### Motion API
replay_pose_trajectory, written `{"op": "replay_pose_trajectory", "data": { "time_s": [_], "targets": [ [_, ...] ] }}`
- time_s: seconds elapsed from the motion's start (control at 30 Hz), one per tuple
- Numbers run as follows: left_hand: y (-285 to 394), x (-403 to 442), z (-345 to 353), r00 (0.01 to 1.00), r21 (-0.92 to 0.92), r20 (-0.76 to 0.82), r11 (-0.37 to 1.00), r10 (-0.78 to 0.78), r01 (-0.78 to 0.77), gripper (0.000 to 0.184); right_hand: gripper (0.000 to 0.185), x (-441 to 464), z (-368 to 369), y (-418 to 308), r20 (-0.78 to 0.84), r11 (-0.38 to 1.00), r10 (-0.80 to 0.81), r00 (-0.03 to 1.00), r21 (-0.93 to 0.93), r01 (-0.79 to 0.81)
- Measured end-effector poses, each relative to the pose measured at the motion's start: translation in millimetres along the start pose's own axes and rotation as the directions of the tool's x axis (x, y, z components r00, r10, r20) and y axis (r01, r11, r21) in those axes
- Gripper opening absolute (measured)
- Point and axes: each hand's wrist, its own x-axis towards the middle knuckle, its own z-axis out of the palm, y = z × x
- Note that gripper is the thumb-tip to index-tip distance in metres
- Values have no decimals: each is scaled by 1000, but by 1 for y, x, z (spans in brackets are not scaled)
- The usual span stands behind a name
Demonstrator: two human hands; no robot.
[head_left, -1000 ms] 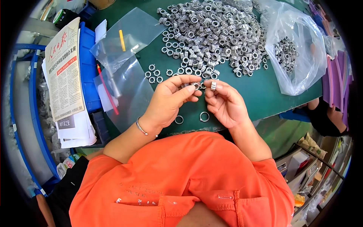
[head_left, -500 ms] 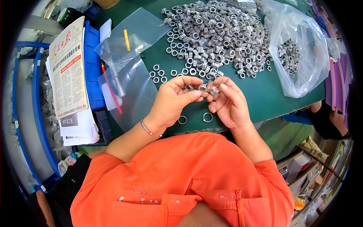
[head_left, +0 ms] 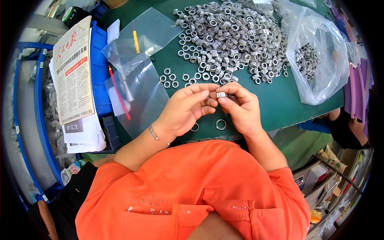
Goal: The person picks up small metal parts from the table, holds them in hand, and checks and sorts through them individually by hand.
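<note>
We find the right hand [head_left: 243, 107] at the middle of the green table [head_left: 276, 102], its thumb and forefinger pinching a small toothed metal ring [head_left: 220, 95]; further metal shows behind those fingers, too hidden for us to count; the left hand [head_left: 183, 107] is just beside it, thumb drawn close to the forefinger and the other fingers curled; we cannot tell whether it grips a part, nor whether its fingertips touch the held ring; beyond the hands we note a large heap of toothed rings [head_left: 236, 40], with a group of five loose rings [head_left: 167, 78] to its left; near the table's front edge we record a thin plain ring [head_left: 221, 125] and a second thin ring [head_left: 195, 127], the latter partly covered by the left hand; at right we see a clear plastic bag [head_left: 318, 90] containing more toothed rings.
</note>
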Motion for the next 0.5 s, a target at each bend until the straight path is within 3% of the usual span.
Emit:
{"op": "replay_pose_trajectory", "data": {
  "time_s": [0.07,0.13,0.2,0.23,0.27,0.33,0.43,0.47,0.5],
  "targets": [
    [1,1,5,996,5,-71,999,49,-49,24,16,-1,0,-4,-29,979,84,996,188,-77],
    [1,0,5,994,19,-72,997,80,-78,23,16,-4,-12,-10,-91,989,136,987,66,-130],
    [3,-1,8,989,128,-103,988,104,-91,22,16,5,-32,-23,-355,986,-151,923,-119,116],
    [3,-2,6,991,144,-85,986,102,-89,21,16,13,-48,-39,-571,974,-178,802,-216,62],
    [2,-3,4,990,149,-84,984,110,-96,21,22,21,-71,-50,-680,940,-305,667,-328,96],
    [0,-2,4,988,223,-39,965,151,-139,23,27,34,-124,-62,-617,804,-522,588,-587,97],
    [3,-2,11,990,180,-57,977,128,-115,23,29,36,-134,-58,-591,788,-544,596,-604,121],
    [3,-3,11,993,141,-67,986,96,-86,23,25,31,-123,-54,-555,798,-484,676,-597,82],
    [2,-3,11,993,138,-75,987,95,-84,23,23,28,-104,-50,-514,872,-419,749,-457,175]
  ]
}}
